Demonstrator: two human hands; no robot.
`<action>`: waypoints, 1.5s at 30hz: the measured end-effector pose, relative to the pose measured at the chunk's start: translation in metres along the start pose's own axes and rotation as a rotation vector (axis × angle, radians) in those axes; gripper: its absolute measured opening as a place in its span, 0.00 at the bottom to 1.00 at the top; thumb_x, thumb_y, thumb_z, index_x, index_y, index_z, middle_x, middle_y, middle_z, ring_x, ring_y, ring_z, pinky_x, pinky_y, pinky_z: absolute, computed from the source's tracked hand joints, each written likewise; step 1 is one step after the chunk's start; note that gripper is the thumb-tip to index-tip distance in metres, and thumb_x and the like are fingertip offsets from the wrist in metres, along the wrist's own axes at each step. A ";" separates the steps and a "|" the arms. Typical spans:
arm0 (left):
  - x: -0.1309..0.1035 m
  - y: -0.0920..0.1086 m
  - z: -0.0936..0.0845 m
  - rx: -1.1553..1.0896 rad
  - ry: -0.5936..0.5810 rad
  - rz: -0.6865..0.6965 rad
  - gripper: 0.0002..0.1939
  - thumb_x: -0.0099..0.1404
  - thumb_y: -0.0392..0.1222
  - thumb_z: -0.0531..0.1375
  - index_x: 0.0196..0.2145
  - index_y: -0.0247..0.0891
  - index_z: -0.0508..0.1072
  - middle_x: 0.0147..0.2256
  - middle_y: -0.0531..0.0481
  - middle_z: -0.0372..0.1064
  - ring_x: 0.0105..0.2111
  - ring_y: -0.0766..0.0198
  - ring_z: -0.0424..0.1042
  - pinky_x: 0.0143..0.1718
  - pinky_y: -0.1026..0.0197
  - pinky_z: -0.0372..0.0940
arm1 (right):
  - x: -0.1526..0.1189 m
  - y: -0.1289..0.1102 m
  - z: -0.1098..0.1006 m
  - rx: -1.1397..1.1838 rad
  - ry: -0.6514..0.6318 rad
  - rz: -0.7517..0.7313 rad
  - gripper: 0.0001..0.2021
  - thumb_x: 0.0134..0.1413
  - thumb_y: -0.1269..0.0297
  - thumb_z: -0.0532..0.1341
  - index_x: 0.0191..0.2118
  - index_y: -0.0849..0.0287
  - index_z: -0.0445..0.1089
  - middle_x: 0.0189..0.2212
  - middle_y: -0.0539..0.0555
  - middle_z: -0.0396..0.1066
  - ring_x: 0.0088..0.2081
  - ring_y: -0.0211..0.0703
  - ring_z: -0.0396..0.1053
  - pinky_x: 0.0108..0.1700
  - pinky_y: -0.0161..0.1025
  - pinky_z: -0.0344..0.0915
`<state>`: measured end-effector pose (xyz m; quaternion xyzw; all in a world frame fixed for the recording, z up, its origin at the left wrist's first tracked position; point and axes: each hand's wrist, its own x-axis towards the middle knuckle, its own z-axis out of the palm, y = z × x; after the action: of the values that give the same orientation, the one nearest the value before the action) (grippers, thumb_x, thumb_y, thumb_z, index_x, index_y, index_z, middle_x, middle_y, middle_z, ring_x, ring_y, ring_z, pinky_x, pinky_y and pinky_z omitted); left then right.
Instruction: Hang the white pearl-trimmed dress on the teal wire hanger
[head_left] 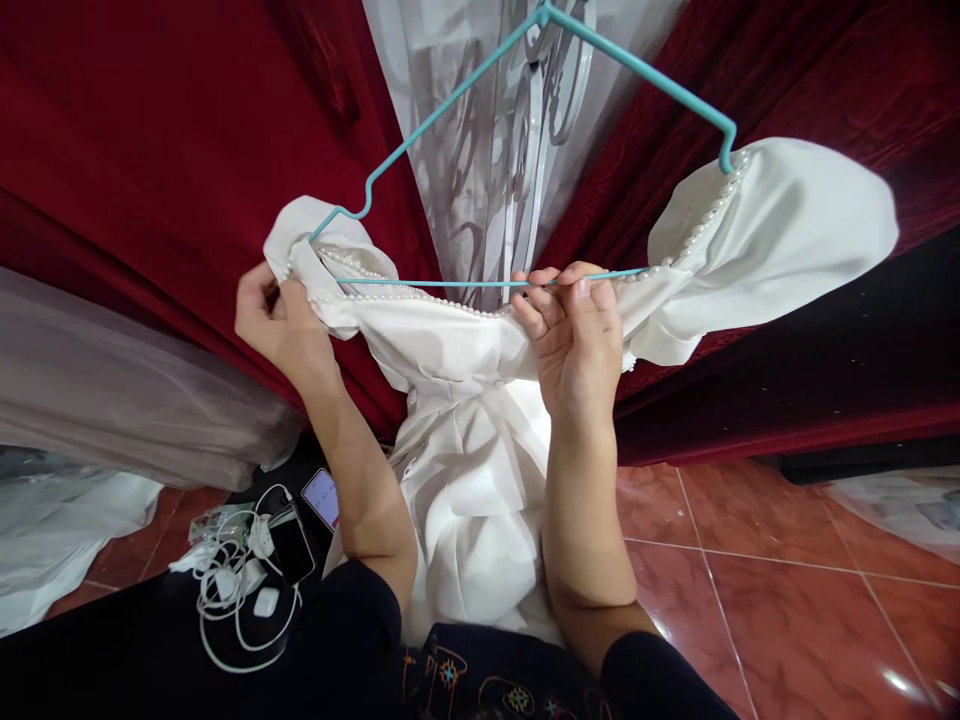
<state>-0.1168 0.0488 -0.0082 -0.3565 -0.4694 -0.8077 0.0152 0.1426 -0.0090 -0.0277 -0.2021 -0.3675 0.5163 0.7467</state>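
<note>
A white dress [465, 400] with puffed sleeves and a pearl-trimmed neckline hangs on a light blue wire hanger [457, 97]. The hanger's left shoulder passes into the left sleeve, and its right end meets the pearl edge of the right sleeve. At the left sleeve, my left hand [281, 320] is closed on the white fabric, its fingertips partly hidden. My right hand [574, 330] pinches the hanger's thin bottom bar right of centre, palm towards me. The skirt drops between my forearms.
Dark red curtains [187, 120] flank sheer white cloth and a white metal frame [529, 150]. At lower left, white cables [240, 610] and two phones [292, 545] lie on a black surface. Red floor tiles [787, 590] show at right.
</note>
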 end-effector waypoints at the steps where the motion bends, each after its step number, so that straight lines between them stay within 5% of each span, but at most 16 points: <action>1: -0.009 -0.003 -0.005 0.016 -0.009 -0.026 0.20 0.61 0.09 0.54 0.34 0.29 0.78 0.29 0.58 0.73 0.32 0.73 0.69 0.38 0.70 0.66 | 0.000 -0.001 -0.001 -0.002 0.004 -0.005 0.12 0.64 0.54 0.66 0.41 0.54 0.66 0.41 0.47 0.77 0.49 0.33 0.80 0.50 0.30 0.79; 8: -0.048 -0.017 -0.042 0.130 -0.056 -0.070 0.14 0.56 0.15 0.55 0.29 0.30 0.73 0.26 0.58 0.65 0.30 0.72 0.67 0.35 0.70 0.63 | 0.000 -0.001 0.001 -0.003 0.008 -0.019 0.10 0.64 0.55 0.67 0.40 0.54 0.68 0.39 0.45 0.78 0.47 0.32 0.81 0.49 0.29 0.79; 12: -0.058 -0.018 -0.049 0.135 -0.129 0.009 0.07 0.58 0.26 0.60 0.33 0.33 0.76 0.30 0.55 0.71 0.32 0.68 0.73 0.38 0.66 0.68 | 0.000 0.002 0.005 0.039 -0.010 0.006 0.10 0.64 0.55 0.66 0.40 0.54 0.68 0.39 0.46 0.78 0.46 0.33 0.81 0.49 0.29 0.79; 15: -0.070 -0.004 -0.038 0.070 -0.218 0.085 0.07 0.61 0.34 0.63 0.38 0.34 0.78 0.36 0.49 0.76 0.39 0.63 0.78 0.44 0.62 0.73 | 0.000 0.003 0.005 0.024 -0.004 0.015 0.11 0.63 0.54 0.67 0.40 0.53 0.68 0.40 0.45 0.78 0.47 0.33 0.81 0.50 0.30 0.79; 19: -0.090 0.025 -0.010 -0.051 -0.400 0.065 0.20 0.69 0.48 0.65 0.53 0.34 0.75 0.50 0.42 0.77 0.51 0.56 0.79 0.55 0.56 0.74 | 0.000 0.002 0.004 0.004 0.009 0.017 0.10 0.63 0.54 0.66 0.40 0.52 0.68 0.40 0.45 0.78 0.44 0.32 0.80 0.50 0.31 0.80; 22: -0.102 0.039 0.007 -0.167 -0.478 0.020 0.25 0.72 0.59 0.61 0.56 0.36 0.72 0.51 0.42 0.75 0.50 0.55 0.78 0.52 0.56 0.74 | 0.002 0.002 0.004 0.026 0.008 0.012 0.10 0.62 0.55 0.67 0.40 0.52 0.68 0.40 0.44 0.78 0.41 0.30 0.79 0.48 0.30 0.80; 27: -0.110 0.051 0.019 -0.364 -0.414 -0.080 0.16 0.69 0.54 0.64 0.46 0.40 0.70 0.37 0.51 0.65 0.36 0.64 0.69 0.42 0.63 0.69 | 0.005 0.003 0.005 0.019 -0.013 0.044 0.12 0.60 0.53 0.68 0.40 0.52 0.68 0.41 0.45 0.78 0.41 0.30 0.78 0.48 0.31 0.79; 33: -0.115 0.074 0.024 -0.538 -0.371 -0.126 0.06 0.70 0.42 0.62 0.40 0.42 0.66 0.38 0.50 0.58 0.35 0.63 0.63 0.40 0.63 0.64 | -0.006 -0.014 -0.007 -0.143 -0.051 0.080 0.14 0.61 0.54 0.67 0.49 0.52 0.74 0.47 0.49 0.80 0.37 0.33 0.78 0.44 0.35 0.79; 35: -0.117 0.077 0.026 -0.558 -0.354 -0.131 0.06 0.70 0.41 0.61 0.40 0.42 0.66 0.37 0.50 0.57 0.34 0.63 0.62 0.39 0.63 0.63 | -0.009 -0.028 -0.015 -0.321 0.016 0.015 0.12 0.62 0.55 0.67 0.46 0.56 0.78 0.39 0.51 0.81 0.29 0.33 0.75 0.34 0.34 0.75; 38: -0.118 0.075 0.029 -0.528 -0.340 -0.168 0.07 0.70 0.44 0.61 0.40 0.42 0.65 0.34 0.50 0.57 0.32 0.62 0.61 0.36 0.62 0.62 | -0.004 -0.049 -0.030 -0.525 0.306 -0.328 0.06 0.60 0.61 0.68 0.38 0.58 0.79 0.29 0.49 0.76 0.24 0.31 0.68 0.27 0.33 0.66; 41: -0.116 0.071 0.030 -0.468 -0.323 -0.160 0.09 0.70 0.46 0.62 0.40 0.42 0.65 0.32 0.52 0.57 0.30 0.63 0.59 0.33 0.62 0.60 | 0.015 -0.060 -0.043 -0.735 0.392 -0.669 0.15 0.55 0.65 0.70 0.50 0.54 0.78 0.46 0.50 0.77 0.45 0.36 0.75 0.48 0.37 0.72; 43: -0.114 0.070 0.030 -0.448 -0.316 -0.141 0.11 0.69 0.48 0.62 0.40 0.42 0.65 0.32 0.52 0.56 0.29 0.64 0.58 0.33 0.63 0.60 | 0.032 -0.059 -0.049 -0.913 0.298 -0.753 0.26 0.53 0.64 0.72 0.59 0.54 0.74 0.58 0.53 0.72 0.62 0.43 0.69 0.67 0.45 0.64; 45: -0.111 0.068 0.029 -0.439 -0.321 -0.117 0.13 0.68 0.50 0.63 0.40 0.42 0.65 0.33 0.51 0.57 0.30 0.64 0.59 0.33 0.63 0.60 | 0.048 -0.055 -0.050 -1.025 0.246 -0.756 0.28 0.53 0.64 0.72 0.61 0.56 0.73 0.59 0.56 0.72 0.65 0.46 0.66 0.72 0.50 0.58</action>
<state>0.0066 -0.0020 -0.0139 -0.4468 -0.2995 -0.8228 -0.1835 0.2235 0.0177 -0.0064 -0.4471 -0.5250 -0.0499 0.7225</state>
